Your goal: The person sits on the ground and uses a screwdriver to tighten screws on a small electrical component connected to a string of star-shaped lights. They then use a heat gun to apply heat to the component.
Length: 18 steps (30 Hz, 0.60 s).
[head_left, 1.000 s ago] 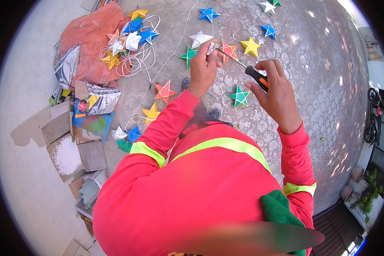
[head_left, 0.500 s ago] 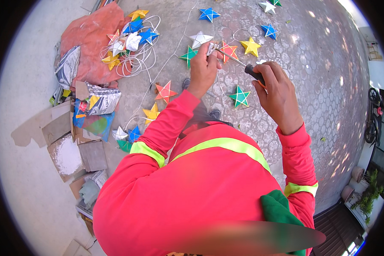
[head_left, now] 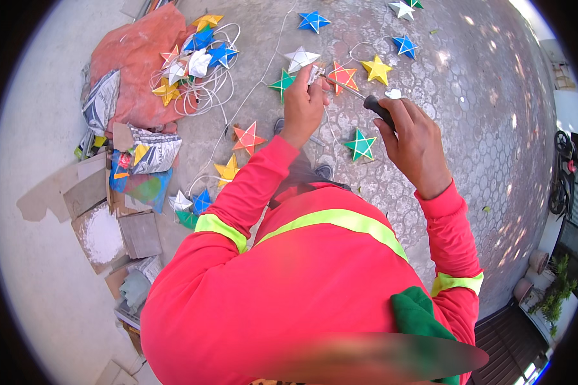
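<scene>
In front of me my left hand (head_left: 304, 108) is closed round a small white fitting (head_left: 315, 74), held up between thumb and fingers; its exact kind is too small to make out. My right hand (head_left: 412, 138) grips the black handle of a screwdriver (head_left: 380, 111). The screwdriver's metal shaft slants up and left, its tip at the white fitting. Behind the two hands, on the paving, lie a red star lantern (head_left: 343, 77), a green star lantern (head_left: 282, 84) and a white star lantern (head_left: 301, 59).
More star lanterns, such as a yellow one (head_left: 377, 69) and a green one (head_left: 361, 145), lie on the pavement, joined by white wire. A coil of white cable (head_left: 209, 90) rests on an orange sheet (head_left: 133, 54) at left. Sacks (head_left: 154, 151) and cardboard (head_left: 140, 235) lie nearer.
My right hand has shifted slightly left, and its grip on the screwdriver handle has turned a little. The left hand with the white fitting stays almost where it was.
</scene>
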{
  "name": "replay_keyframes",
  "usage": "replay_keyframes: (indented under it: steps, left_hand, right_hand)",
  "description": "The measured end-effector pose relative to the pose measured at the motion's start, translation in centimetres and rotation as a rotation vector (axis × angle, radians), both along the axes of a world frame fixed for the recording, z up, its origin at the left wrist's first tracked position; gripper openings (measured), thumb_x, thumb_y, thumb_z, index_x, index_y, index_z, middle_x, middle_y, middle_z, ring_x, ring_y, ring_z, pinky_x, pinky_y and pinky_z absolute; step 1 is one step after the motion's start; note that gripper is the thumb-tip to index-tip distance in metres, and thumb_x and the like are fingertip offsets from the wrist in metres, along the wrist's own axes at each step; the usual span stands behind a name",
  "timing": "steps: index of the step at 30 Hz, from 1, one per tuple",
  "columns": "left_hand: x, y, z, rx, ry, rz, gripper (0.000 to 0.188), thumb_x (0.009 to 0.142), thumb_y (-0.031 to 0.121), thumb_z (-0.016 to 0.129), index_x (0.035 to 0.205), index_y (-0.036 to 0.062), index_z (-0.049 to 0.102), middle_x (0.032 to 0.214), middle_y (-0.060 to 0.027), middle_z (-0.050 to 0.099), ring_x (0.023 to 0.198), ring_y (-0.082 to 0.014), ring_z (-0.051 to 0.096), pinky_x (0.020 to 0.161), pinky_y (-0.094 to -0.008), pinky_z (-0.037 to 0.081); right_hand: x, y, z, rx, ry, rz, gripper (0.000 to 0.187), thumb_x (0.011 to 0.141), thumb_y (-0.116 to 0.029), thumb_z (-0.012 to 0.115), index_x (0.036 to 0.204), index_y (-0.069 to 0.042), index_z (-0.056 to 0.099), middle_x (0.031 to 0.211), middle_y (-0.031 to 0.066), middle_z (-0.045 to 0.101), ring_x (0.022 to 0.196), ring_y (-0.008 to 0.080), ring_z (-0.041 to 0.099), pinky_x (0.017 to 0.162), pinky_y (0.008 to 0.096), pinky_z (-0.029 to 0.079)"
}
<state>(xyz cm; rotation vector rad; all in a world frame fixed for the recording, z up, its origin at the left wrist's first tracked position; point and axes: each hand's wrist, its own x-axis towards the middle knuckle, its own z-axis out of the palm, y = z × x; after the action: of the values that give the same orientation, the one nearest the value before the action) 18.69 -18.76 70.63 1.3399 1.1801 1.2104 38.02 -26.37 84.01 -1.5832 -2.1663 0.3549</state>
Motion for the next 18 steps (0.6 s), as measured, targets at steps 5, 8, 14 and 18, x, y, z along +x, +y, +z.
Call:
replay_keyframes:
  steps: [5,8,14,18]
  left_hand:
    - [-0.1,0.2,-0.2,0.016,0.009,-0.015,0.033,0.102,0.006,0.052,0.133,-0.0031,0.057,0.091,-0.0050,0.069,0.067,-0.0077,0.061,0.061,-0.0244,0.051]
    - [-0.2,0.4,-0.2,0.018,0.029,-0.013,0.033,0.102,0.005,0.052,0.133,-0.0029,0.057,0.090,-0.0050,0.069,0.066,-0.0076,0.061,0.060,-0.0242,0.051]
    - [-0.2,0.5,-0.2,0.022,0.002,-0.004,0.033,0.102,0.005,0.052,0.133,-0.0033,0.057,0.090,-0.0052,0.068,0.066,-0.0074,0.061,0.059,-0.0241,0.051]
    - [-0.3,0.5,0.0,0.019,0.001,-0.010,0.033,0.102,0.005,0.052,0.133,-0.0040,0.057,0.089,-0.0052,0.068,0.066,-0.0073,0.061,0.060,-0.0240,0.051]
  right_hand:
    - [0.1,0.0,-0.3,-0.252,0.240,-0.125,0.031,0.089,-0.011,0.076,0.114,-0.003,0.059,0.100,0.0152,0.065,0.089,0.0312,0.069,0.074,0.0411,0.055]
    - [0.1,0.0,-0.3,0.027,0.140,0.002,0.029,0.090,-0.011,0.075,0.114,-0.003,0.060,0.095,0.0135,0.066,0.082,0.0296,0.069,0.071,0.0402,0.055]
    - [0.8,-0.1,-0.8,-0.045,0.039,-0.023,0.030,0.090,-0.010,0.073,0.116,-0.006,0.059,0.096,0.0106,0.066,0.081,0.0313,0.069,0.072,0.0409,0.054]
    - [1.0,0.0,-0.8,-0.392,0.416,-0.143,0.032,0.089,-0.009,0.074,0.117,-0.006,0.060,0.096,0.0101,0.066,0.083,0.0332,0.068,0.072,0.0423,0.056]
